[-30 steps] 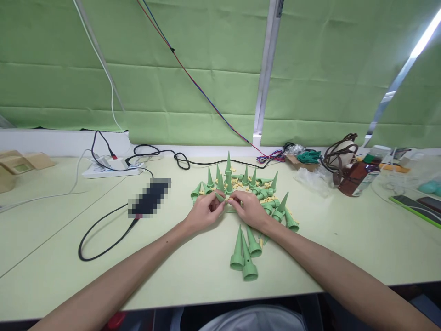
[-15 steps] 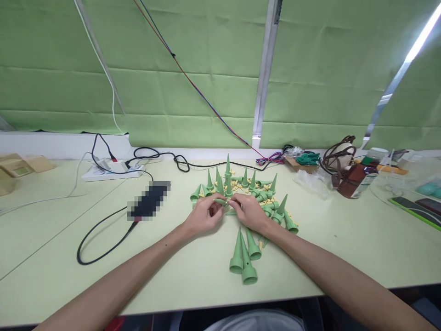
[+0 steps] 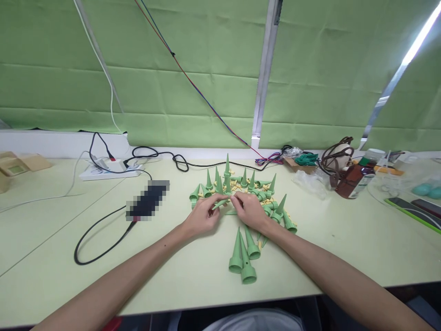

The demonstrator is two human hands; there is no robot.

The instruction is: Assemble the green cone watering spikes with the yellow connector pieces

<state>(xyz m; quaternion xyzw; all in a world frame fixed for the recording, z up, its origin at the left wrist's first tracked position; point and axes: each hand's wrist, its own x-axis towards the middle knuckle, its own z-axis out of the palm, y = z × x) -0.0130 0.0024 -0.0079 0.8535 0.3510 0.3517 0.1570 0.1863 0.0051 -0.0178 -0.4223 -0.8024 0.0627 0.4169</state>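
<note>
My left hand (image 3: 203, 216) pinches a small green cone spike (image 3: 219, 202) that points up and to the right. My right hand (image 3: 248, 210) is closed, its fingertips meeting the spike's tip end; something tiny may be in them, but I cannot make it out. Both hands hover over the near edge of a pile of green cone spikes (image 3: 241, 186) mixed with small yellow pieces (image 3: 237, 185). Three green cones (image 3: 243, 257) lie side by side on the table nearer to me.
A blurred dark device (image 3: 148, 201) with a black cable (image 3: 93, 239) lies left of the hands. A white power strip (image 3: 106, 170) sits at the back left. A brown bottle (image 3: 351, 181), plastic bags and cords crowd the back right. Phones (image 3: 418, 207) lie far right.
The spike in my left hand has tilted so that its tip points more upward to the right. Both hands stay together in nearly the same place.
</note>
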